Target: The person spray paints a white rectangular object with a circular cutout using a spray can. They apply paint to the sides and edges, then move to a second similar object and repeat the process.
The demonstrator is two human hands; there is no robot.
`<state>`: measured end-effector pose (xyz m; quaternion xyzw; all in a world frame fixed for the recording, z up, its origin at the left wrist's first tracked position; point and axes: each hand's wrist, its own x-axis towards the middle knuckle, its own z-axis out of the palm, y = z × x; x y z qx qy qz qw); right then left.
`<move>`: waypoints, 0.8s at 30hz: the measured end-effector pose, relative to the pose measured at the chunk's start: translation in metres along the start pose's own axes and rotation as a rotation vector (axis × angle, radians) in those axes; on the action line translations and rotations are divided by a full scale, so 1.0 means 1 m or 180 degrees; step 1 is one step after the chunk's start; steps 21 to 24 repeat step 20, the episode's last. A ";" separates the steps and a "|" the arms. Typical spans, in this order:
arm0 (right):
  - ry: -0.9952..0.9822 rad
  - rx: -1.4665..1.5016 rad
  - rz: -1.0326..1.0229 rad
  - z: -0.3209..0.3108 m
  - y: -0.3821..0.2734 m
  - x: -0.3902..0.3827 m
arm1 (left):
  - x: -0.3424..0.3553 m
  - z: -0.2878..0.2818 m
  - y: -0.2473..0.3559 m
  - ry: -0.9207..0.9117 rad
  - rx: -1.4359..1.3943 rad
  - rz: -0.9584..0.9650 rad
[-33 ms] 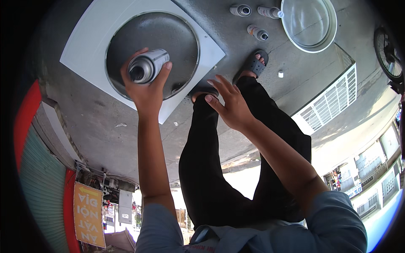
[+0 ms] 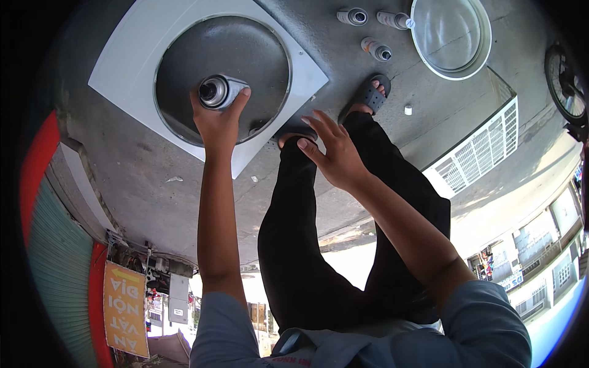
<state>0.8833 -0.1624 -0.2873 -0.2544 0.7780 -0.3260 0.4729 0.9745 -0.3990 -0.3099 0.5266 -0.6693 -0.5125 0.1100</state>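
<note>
My left hand [image 2: 216,124] is wrapped around a spray can [image 2: 232,88], its nozzle end facing up toward me. The can is above the round opening of a white metal panel [image 2: 132,92] on the ground; dark ground shows through that opening. Over my knees, my right hand [image 2: 336,153] hovers with fingers stretched apart and nothing in them. It is near the panel's right corner but does not touch it.
Several loose items lie at the upper right: spray cans [image 2: 376,50], a round white-rimmed lid [image 2: 454,67] and a small white cap [image 2: 408,110]. A white slatted grille panel [image 2: 478,147] stands to the right. My sandalled foot [image 2: 372,95] is between. A bicycle wheel [image 2: 561,83] is at the far right.
My left hand has shifted the spray can slightly, so its nozzle end has moved up and to the right. My right hand stays nearly still.
</note>
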 end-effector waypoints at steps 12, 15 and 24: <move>-0.0114 -0.0228 0.0105 0.015 0.034 0.009 | 0.060 0.047 -0.075 -0.0682 0.0894 0.0861; -0.0104 -0.0143 0.0145 0.012 0.036 0.011 | 0.062 0.064 -0.073 -0.0888 0.0901 0.0596; -0.0053 0.0078 0.0231 0.010 0.036 0.013 | 0.059 0.089 -0.094 -0.1683 0.1641 0.0741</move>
